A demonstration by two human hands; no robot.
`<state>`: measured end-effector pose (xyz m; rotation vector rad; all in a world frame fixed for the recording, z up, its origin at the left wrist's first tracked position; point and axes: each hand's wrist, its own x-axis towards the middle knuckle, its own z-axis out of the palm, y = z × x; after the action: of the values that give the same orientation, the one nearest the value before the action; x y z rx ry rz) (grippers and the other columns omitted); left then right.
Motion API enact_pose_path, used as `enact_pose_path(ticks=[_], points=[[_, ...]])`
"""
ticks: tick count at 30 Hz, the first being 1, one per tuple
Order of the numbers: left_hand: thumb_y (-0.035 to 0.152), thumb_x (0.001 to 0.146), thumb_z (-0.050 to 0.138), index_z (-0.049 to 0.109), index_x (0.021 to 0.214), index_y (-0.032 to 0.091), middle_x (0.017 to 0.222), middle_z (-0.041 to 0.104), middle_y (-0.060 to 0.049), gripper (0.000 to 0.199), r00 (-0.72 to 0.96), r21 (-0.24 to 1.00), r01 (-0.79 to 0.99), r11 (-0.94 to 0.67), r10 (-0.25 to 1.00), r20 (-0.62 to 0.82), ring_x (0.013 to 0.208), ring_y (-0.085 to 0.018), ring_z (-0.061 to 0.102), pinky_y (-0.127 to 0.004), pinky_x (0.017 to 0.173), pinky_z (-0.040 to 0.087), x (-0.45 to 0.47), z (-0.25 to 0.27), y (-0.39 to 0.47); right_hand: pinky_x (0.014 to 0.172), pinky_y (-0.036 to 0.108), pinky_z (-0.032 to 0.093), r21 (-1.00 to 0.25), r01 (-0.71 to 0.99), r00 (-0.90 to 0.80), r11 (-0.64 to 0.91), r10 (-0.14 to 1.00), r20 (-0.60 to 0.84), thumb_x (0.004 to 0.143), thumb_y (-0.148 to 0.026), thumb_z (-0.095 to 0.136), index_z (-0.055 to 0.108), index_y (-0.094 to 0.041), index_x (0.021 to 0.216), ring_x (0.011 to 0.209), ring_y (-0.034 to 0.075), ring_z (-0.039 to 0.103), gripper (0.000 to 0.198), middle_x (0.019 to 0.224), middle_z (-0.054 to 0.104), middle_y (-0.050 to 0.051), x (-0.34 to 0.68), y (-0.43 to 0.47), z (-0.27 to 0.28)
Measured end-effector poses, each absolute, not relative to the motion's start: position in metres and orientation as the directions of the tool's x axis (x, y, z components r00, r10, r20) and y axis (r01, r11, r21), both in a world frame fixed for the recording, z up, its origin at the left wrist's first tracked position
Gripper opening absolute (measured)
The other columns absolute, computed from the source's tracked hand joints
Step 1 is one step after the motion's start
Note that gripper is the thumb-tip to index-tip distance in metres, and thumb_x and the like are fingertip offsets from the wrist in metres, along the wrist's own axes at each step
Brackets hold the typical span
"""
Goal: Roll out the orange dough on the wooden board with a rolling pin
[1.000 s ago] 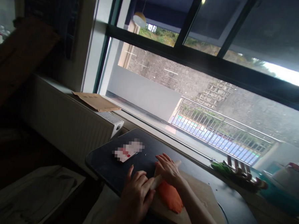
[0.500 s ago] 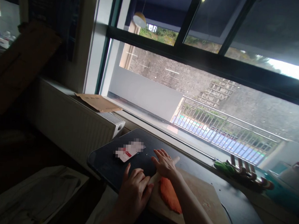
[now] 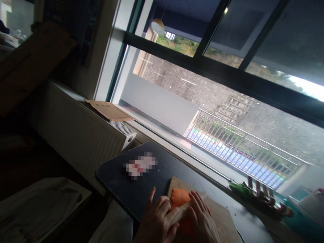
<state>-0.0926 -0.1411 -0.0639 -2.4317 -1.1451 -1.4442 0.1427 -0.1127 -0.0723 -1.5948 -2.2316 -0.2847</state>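
Note:
A pale rolling pin [image 3: 182,212] lies slantwise across a flat sheet of orange dough [image 3: 180,197]. Beneath the dough is a wooden board [image 3: 219,211]. My left hand [image 3: 161,217] closes its curled fingers on the pin's near end, with one finger sticking up. Over the pin's far end rests my right hand [image 3: 203,221], its fingers stretched out flat and the palm pressing down. Part of the dough and the far tip of the pin are hidden under that hand.
The dark table [image 3: 115,173] carries a blurred-out phone [image 3: 140,165] left of the board. A brown envelope [image 3: 110,111] lies on the radiator [image 3: 88,121] by the window. Green items [image 3: 241,190] and a teal container [image 3: 307,219] stand along the sill at right.
Both hands and the rolling pin have moved back toward me and to the right. The dough's far edge now shows beyond the pin. My right hand's fingers are less spread.

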Motion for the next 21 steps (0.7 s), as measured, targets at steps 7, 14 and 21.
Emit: enact_pose_path(ticks=[7, 14, 21], points=[[0.026, 0.091, 0.053, 0.065, 0.108, 0.029, 0.09, 0.068, 0.002, 0.021, 0.302, 0.316, 0.693, -0.649, 0.658, 0.69, 0.102, -0.02, 0.057, -0.053, 0.114, 0.006, -0.096, -0.06, -0.119, 0.112, 0.044, 0.032, -0.081, 0.964, -0.211, 0.253, 0.914, 0.348, 0.1, -0.044, 0.023, 0.069, -0.025, 0.114, 0.134, 0.023, 0.042, 0.051, 0.136, 0.057, 0.007, 0.159, -0.1, -0.051], [0.027, 0.098, 0.033, 0.071, 0.088, 0.018, 0.099, 0.069, -0.011, 0.04, 0.276, 0.22, 0.886, -0.407, 0.846, 0.456, 0.108, -0.026, 0.056, -0.062, 0.11, 0.018, -0.065, -0.02, -0.02, 0.108, 0.049, 0.03, -0.21, 0.976, 0.084, -0.062, 0.992, 0.098, 0.1, -0.042, 0.019, 0.049, -0.023, 0.139, 0.144, 0.026, 0.021, 0.052, 0.152, 0.035, 0.01, 0.127, -0.021, -0.016], [0.029, 0.097, 0.032, 0.066, 0.113, 0.019, 0.12, 0.068, -0.011, 0.039, 0.39, 0.189, 0.854, -0.485, 0.837, 0.384, 0.126, -0.028, 0.049, -0.062, 0.111, 0.02, -0.077, -0.021, -0.024, 0.112, 0.048, 0.023, -0.199, 0.974, 0.147, -0.112, 0.974, 0.173, 0.099, -0.047, 0.023, 0.05, -0.02, 0.139, 0.144, 0.029, 0.021, 0.055, 0.151, 0.039, 0.01, 0.107, -0.069, -0.026]])
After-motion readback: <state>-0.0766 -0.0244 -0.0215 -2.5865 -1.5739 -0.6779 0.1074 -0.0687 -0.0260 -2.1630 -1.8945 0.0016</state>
